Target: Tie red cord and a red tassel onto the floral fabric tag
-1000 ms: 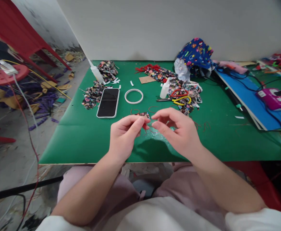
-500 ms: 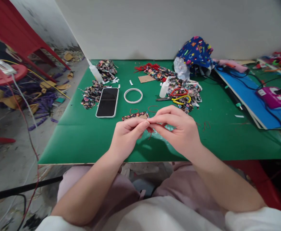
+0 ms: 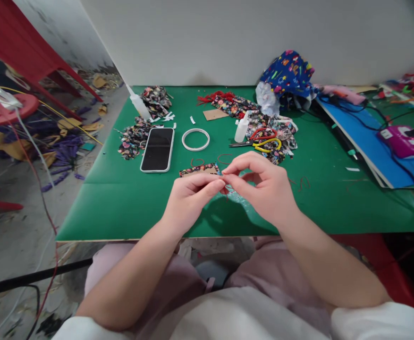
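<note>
Your left hand [image 3: 189,200] and right hand [image 3: 263,189] meet fingertip to fingertip just above the green table [image 3: 122,203], near its front edge. Both are pinched nearly closed, thumb against forefinger, on one small red thread piece [image 3: 224,188]; it sits right btwn the two pinches, a bit of it hanging below. Other fingers of your right hand curl loosely; left ones are tucked under. Just beyond your fingertips lies 1 patterned fabric strip [image 3: 198,170]. Further back: 1 phone [image 3: 157,149] face up, 1 white ring [image 3: 196,140] beside it, 2 white squeeze bottles, one at [image 3: 241,130] and one at [image 3: 139,106], and scissors [image 3: 263,141] w/ red and yellow handles on the fabric scraps [image 3: 263,123].
</note>
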Demonstrator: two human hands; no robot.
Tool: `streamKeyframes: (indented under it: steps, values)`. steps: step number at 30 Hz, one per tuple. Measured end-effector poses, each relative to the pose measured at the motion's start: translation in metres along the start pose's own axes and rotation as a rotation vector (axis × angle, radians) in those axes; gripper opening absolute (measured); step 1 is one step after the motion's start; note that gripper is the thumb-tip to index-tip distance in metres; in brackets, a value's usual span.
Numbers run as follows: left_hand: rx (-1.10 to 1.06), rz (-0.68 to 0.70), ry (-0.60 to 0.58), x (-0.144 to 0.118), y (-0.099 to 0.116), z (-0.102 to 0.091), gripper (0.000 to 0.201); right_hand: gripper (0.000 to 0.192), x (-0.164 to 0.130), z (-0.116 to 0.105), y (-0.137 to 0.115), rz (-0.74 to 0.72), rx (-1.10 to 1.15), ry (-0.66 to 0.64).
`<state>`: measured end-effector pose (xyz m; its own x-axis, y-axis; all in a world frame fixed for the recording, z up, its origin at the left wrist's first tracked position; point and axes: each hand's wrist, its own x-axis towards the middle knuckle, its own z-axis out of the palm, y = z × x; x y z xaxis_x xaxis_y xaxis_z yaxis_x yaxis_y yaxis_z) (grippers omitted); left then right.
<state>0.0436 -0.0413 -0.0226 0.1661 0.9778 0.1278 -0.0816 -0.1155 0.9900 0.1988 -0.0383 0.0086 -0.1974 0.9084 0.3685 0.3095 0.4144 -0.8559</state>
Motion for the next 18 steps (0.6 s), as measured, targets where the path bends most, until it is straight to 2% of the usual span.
streamKeyframes:
  steps: [5,9,12,15,18]
  values:
    - [0.037,0.005,-0.016,0.000,0.002,0.002,0.009,0.004,0.000,0.001,0.001,0.071,0.066,0.014]
    - [-0.022,-0.034,0.089,-0.001,-0.001,0.002,0.009,0.011,-0.002,0.002,0.004,0.124,0.102,0.047]
    - [-0.049,-0.033,0.209,0.000,-0.001,0.003,0.010,0.023,-0.004,0.005,0.008,0.146,-0.004,-0.056]
    - [-0.068,-0.015,0.281,0.000,0.000,0.003,0.009,0.028,-0.006,0.010,0.009,0.105,-0.141,-0.179]
    - [-0.092,-0.026,0.286,0.000,0.002,0.003,0.008,0.031,-0.007,0.015,0.008,0.053,-0.189,-0.173]
